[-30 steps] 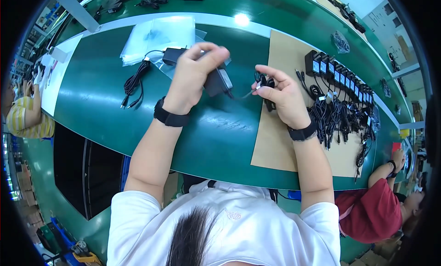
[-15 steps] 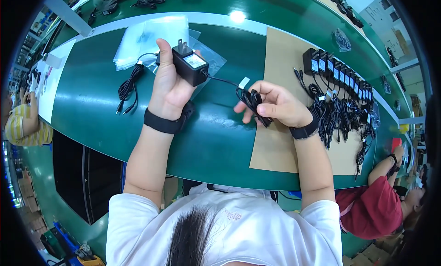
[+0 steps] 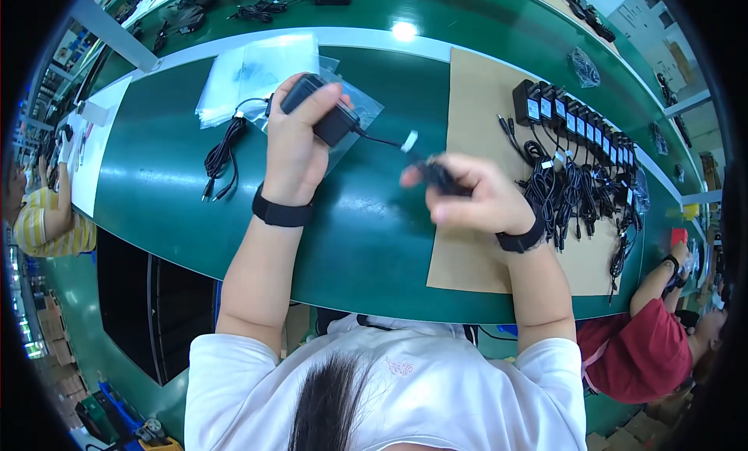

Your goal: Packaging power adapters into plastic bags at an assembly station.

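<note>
Now the left hand (image 3: 294,151) is closed tight around the black boxy power plug (image 3: 319,116) above the green table (image 3: 374,240), and the right hand (image 3: 475,201) pinches its thin black cord (image 3: 436,174) (blurry here), so a hard tug could yank it loose.

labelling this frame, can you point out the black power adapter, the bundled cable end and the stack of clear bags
black power adapter (image 3: 331,123), head view, on its body beside the left fingers
bundled cable end (image 3: 438,174), head view, on the coil in the right hand
stack of clear bags (image 3: 249,69), head view, on the top bag
</note>
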Tool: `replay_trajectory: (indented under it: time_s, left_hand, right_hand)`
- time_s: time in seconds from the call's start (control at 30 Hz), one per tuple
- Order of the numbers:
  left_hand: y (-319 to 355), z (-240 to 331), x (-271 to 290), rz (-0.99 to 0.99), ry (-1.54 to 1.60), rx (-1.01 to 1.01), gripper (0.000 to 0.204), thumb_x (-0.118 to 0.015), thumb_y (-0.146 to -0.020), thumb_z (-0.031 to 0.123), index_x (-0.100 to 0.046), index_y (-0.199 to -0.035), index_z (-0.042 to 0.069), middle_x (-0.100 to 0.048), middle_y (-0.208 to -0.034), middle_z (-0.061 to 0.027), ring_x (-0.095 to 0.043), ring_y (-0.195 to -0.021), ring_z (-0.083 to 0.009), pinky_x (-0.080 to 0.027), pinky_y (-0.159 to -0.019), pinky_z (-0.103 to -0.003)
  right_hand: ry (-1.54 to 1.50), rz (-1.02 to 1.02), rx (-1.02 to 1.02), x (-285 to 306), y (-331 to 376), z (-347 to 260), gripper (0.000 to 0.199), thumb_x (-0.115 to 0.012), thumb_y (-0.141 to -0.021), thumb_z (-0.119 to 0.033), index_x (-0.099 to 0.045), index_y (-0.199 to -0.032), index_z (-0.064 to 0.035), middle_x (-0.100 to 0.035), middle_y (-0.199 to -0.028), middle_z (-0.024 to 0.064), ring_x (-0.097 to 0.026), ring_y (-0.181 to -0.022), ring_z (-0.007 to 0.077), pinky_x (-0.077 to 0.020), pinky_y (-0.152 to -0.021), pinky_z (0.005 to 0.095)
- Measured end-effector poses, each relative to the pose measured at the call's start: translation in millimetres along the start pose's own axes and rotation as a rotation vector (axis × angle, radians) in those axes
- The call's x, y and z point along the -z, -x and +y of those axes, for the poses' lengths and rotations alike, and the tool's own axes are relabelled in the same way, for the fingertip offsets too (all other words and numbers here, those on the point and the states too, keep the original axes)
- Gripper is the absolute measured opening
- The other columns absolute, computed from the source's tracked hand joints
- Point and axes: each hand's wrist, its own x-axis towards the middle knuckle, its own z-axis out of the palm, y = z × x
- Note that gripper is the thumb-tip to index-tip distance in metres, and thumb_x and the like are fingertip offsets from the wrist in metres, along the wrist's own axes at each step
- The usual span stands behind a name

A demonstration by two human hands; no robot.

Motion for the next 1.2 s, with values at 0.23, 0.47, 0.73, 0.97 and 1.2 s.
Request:
replay_trajectory:
  time_s: [0.23,0.47,0.73,0.97,1.2]
  left_hand:
    - [26,-16,-18,-0.313,-0.289,0.146,0.053,-0.074,-0.067,0.003,-0.042,-0.109,0.009,-0.059,-0.089,-0.0129,-0.061,-0.08,-0.0221,-0.051,-0.072,-0.034]
    - [34,-31,-27,-0.288,-0.438,0.002,0.052,-0.076,-0.071,0.008,-0.041,-0.109,0.007,-0.059,-0.096,-0.0089,-0.059,-0.087,-0.0145,-0.05,-0.074,-0.027]
    - [32,-35,-22,-0.349,-0.446,0.074,0.053,-0.078,-0.071,0.017,-0.041,-0.108,0.007,-0.054,-0.097,-0.0056,-0.054,-0.088,-0.011,-0.05,-0.072,-0.026]
    - [33,-41,-19,-0.315,-0.422,0.191,0.051,-0.079,-0.069,0.015,-0.044,-0.104,0.006,-0.054,-0.094,-0.0054,-0.055,-0.084,-0.0107,-0.049,-0.071,-0.025]
    - [37,-25,-33,-0.165,-0.64,-0.249,0.046,-0.076,-0.064,-0.001,-0.044,-0.097,0.005,-0.058,-0.088,-0.0085,-0.06,-0.078,-0.0156,-0.051,-0.071,-0.028]
  right_hand:
    - [-0.06,0.603,0.057,5,-16,19,0.036,-0.048,-0.094,-0.025,-0.048,-0.119,0.0007,-0.061,-0.085,0.007,-0.054,-0.066,0.0071,-0.0415,-0.054,0.0182]
    - [-0.106,0.344,-0.016,-4,-15,27,0.045,-0.044,-0.095,-0.034,-0.043,-0.129,-0.004,-0.053,-0.086,0.0017,-0.046,-0.069,0.0069,-0.0389,-0.058,0.0192]
    - [0.238,0.26,0.061,-8,-14,34,0.067,-0.035,-0.095,-0.045,-0.017,-0.142,-0.0016,-0.043,-0.124,0.0127,-0.049,-0.101,0.0167,-0.0423,-0.084,0.0264]
    - [0.704,0.216,0.093,-3,-13,37,0.086,-0.028,-0.088,-0.061,-0.009,-0.14,0.0043,-0.022,-0.141,0.027,-0.018,-0.134,0.0389,-0.0161,-0.108,0.0419]
    - [0.871,0.494,0.38,-6,-19,19,0.083,-0.048,-0.083,-0.059,-0.032,-0.132,0.0064,-0.032,-0.133,0.0307,-0.031,-0.126,0.042,-0.0271,-0.103,0.0461]
